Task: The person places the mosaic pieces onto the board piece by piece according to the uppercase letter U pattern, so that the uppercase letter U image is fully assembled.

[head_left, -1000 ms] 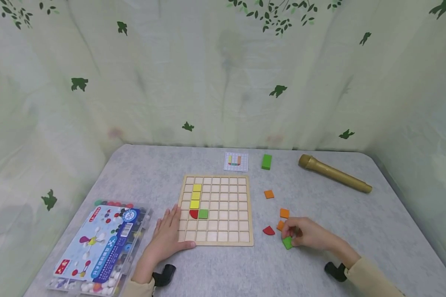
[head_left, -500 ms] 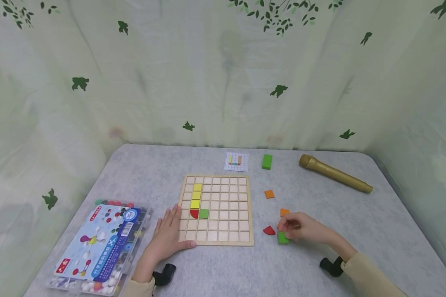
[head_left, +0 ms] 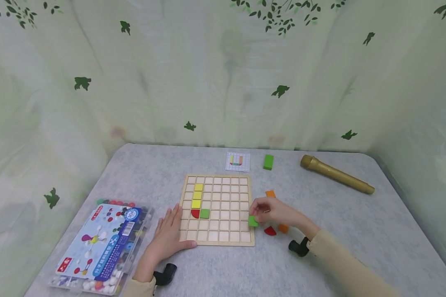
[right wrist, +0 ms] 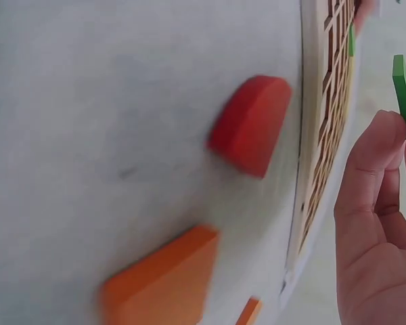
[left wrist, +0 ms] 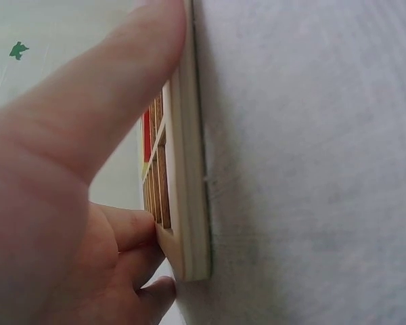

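Between thumb and fingers my right hand (head_left: 273,211) pinches a green square tile (head_left: 252,221), held at the right edge of the wooden grid board (head_left: 223,243). The right wrist view shows the same green tile (right wrist: 401,88) raised off the table. My left hand (head_left: 167,235) lies with straight fingers along the board's left edge, thumb at its front left corner. Set in the board's cells are a column of yellow tiles (head_left: 196,203), a red rounded tile (head_left: 195,213) below them and a green tile (head_left: 205,213) beside the red one.
Right of the board lie a red quarter-round tile (head_left: 270,231) and orange tiles (head_left: 283,228), partly behind my hand. Behind stand a pattern card (head_left: 238,161), a green block (head_left: 268,162) and a gold microphone (head_left: 336,175). A boxed molecule-model set (head_left: 100,243) lies at left.
My right hand has picked the green tile up from the table at right and carried it left to the board's edge. My left hand stays in place.
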`<state>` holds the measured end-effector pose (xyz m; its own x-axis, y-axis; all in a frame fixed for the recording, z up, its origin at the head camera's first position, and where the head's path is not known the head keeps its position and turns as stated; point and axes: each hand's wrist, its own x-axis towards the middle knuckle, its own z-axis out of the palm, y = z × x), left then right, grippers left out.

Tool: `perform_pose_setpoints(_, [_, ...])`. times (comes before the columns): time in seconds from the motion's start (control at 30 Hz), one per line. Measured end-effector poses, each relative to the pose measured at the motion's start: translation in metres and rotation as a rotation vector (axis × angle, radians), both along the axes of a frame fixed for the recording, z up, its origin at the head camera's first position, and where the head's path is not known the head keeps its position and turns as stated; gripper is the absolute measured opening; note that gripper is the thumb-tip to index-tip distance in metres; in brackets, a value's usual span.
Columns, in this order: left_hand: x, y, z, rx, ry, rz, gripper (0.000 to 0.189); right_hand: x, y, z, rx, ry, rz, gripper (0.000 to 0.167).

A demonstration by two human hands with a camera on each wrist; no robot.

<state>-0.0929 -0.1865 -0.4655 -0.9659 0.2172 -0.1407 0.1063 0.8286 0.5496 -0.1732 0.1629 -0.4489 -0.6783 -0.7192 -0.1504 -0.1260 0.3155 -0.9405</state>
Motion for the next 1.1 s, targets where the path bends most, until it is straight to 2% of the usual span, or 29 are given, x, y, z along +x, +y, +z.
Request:
perform_pose_setpoints(0.2, [0.001,0.000,0.001,0.004,0.006,0.001,0.118,-0.011,-0.030,0.003,-0.015,0.028,0.021,0.011])
perform_pose_setpoints(0.5, [-0.001,-0.001,-0.004,0.012,0.007,-0.001,0.118,-0.023,-0.066,0.005,0.030,0.069,0.028,0.010])
perform_pose_setpoints(0.73, [0.000,-0.001,-0.002,-0.002,0.003,0.002,0.117,-0.031,-0.088,0.002,0.068,0.092,0.023,0.010])
perform_pose_setpoints(1.1, [0.001,0.000,-0.002,0.013,0.022,0.003,0.117,-0.033,-0.113,0.003,0.173,0.161,0.016,0.011])
